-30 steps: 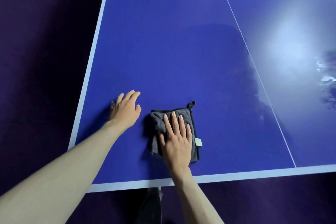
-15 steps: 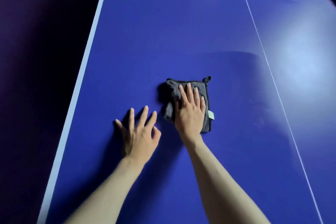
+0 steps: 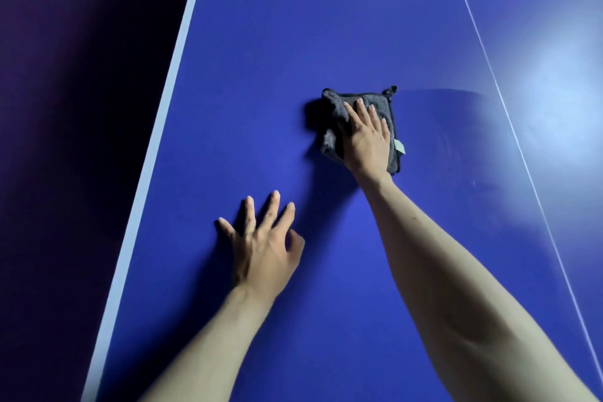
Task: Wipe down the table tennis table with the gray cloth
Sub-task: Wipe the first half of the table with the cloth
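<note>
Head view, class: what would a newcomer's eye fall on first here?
The gray cloth, dark on the blue table tennis table, lies mid-frame under the flat right hand. The left hand rests spread on the surface nearer the white side line.

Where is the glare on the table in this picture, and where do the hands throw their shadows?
Head view: a soft pale glare lies on the table at far right, beyond the white centre line; the left hand and the right hand on the gray cloth both cast dark shadows to their left.
</note>
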The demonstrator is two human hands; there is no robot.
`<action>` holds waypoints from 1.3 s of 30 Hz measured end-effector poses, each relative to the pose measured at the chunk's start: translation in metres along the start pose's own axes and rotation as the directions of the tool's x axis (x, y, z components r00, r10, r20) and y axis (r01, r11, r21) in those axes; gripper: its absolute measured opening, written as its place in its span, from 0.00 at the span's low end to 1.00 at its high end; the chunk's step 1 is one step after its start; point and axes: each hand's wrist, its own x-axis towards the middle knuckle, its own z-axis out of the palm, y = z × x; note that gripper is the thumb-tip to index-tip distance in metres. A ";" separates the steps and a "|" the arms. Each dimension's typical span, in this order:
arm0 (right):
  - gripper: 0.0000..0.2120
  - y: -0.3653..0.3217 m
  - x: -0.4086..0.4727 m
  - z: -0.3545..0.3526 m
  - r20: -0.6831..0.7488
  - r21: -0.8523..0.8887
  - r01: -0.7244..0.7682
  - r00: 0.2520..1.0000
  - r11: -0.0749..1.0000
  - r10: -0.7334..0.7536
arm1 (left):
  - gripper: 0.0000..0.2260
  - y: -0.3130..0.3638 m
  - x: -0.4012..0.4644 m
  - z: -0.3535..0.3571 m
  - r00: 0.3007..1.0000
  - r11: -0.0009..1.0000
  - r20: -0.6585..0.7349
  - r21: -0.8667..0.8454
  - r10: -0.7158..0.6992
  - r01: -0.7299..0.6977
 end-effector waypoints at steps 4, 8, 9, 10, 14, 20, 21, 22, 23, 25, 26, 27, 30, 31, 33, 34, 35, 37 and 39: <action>0.27 0.016 -0.076 -0.006 -0.030 0.032 0.007 1.000 0.999 -0.006 | 0.22 0.000 -0.002 -0.004 0.999 0.997 0.010 -0.070 -0.038 0.039; 0.22 0.034 -0.171 -0.007 -0.079 0.064 0.001 0.997 0.998 0.004 | 0.23 -0.005 -0.012 -0.009 0.997 0.997 0.068 -0.064 -0.042 0.046; 0.21 0.039 -0.196 -0.008 -0.091 0.063 -0.007 0.996 0.998 0.013 | 0.24 -0.004 -0.020 -0.011 0.998 0.998 0.056 -0.048 -0.033 0.035; 0.21 0.042 -0.223 -0.009 -0.097 0.060 -0.012 0.995 0.998 0.018 | 0.25 -0.002 -0.031 -0.011 0.999 0.999 0.033 -0.035 -0.022 0.024; 0.21 0.056 -0.329 -0.022 -0.094 0.062 -0.021 0.995 0.998 0.027 | 0.25 0.023 -0.090 -0.007 0.999 0.999 0.023 -0.005 0.033 -0.033; 0.24 0.079 -0.480 -0.040 -0.033 0.021 -0.057 0.998 0.998 0.058 | 0.23 0.068 -0.145 -0.004 0.994 0.998 0.113 -0.060 -0.009 0.016; 0.26 0.083 -0.499 -0.041 -0.027 0.010 -0.063 0.998 0.998 0.063 | 0.23 0.074 -0.149 -0.004 0.993 0.997 0.120 -0.069 -0.014 0.022; 0.27 0.086 -0.516 -0.042 -0.024 0.000 -0.067 0.997 0.998 0.067 | 0.23 0.080 -0.150 -0.003 0.992 0.997 0.122 -0.077 -0.018 0.028; 0.27 0.089 -0.529 -0.042 -0.023 -0.010 -0.066 0.998 0.998 0.065 | 0.23 0.084 -0.150 -0.003 0.992 0.996 0.123 -0.085 -0.019 0.030; 0.28 0.094 -0.540 -0.042 -0.013 -0.031 -0.057 0.998 0.998 0.057 | 0.23 0.091 -0.144 -0.001 0.992 0.995 0.125 -0.100 -0.010 0.023; 0.28 0.094 -0.536 -0.043 -0.017 -0.036 -0.063 0.998 0.997 0.062 | 0.23 0.094 -0.138 0.001 0.993 0.995 0.121 -0.096 0.000 0.011; 0.27 0.095 -0.525 -0.042 -0.026 -0.038 -0.071 0.997 0.997 0.071 | 0.23 0.095 -0.129 0.002 0.993 0.996 0.117 -0.087 0.008 0.003; 0.28 0.099 -0.466 -0.040 -0.047 -0.051 -0.124 0.991 0.991 0.122 | 0.22 0.097 -0.093 0.007 0.994 0.997 0.103 -0.076 0.024 -0.016; 0.28 0.102 -0.441 -0.039 -0.061 -0.059 -0.133 0.990 0.989 0.130 | 0.22 0.097 -0.078 0.008 0.996 0.998 0.087 -0.061 0.035 -0.030; 0.26 0.107 -0.390 -0.037 -0.087 -0.057 -0.137 0.987 0.989 0.132 | 0.22 0.101 -0.045 0.011 0.993 0.996 0.068 -0.008 0.092 -0.092; 0.25 0.110 -0.366 -0.037 -0.094 -0.060 -0.134 0.987 0.989 0.128 | 0.22 0.106 -0.028 0.012 0.990 0.992 0.060 0.014 0.124 -0.126; 0.24 0.111 -0.343 -0.035 -0.101 -0.068 -0.127 0.988 0.990 0.119 | 0.22 0.112 -0.010 0.013 0.988 0.989 0.052 0.020 0.146 -0.147; 0.23 0.112 -0.295 -0.032 -0.117 -0.079 -0.117 0.987 0.990 0.108 | 0.23 0.124 0.024 0.013 0.986 0.987 0.043 -0.008 0.164 -0.164; 0.23 0.112 -0.246 -0.029 -0.141 -0.077 -0.122 0.984 0.990 0.111 | 0.24 0.133 0.052 0.017 0.986 0.985 0.029 -0.042 0.167 -0.165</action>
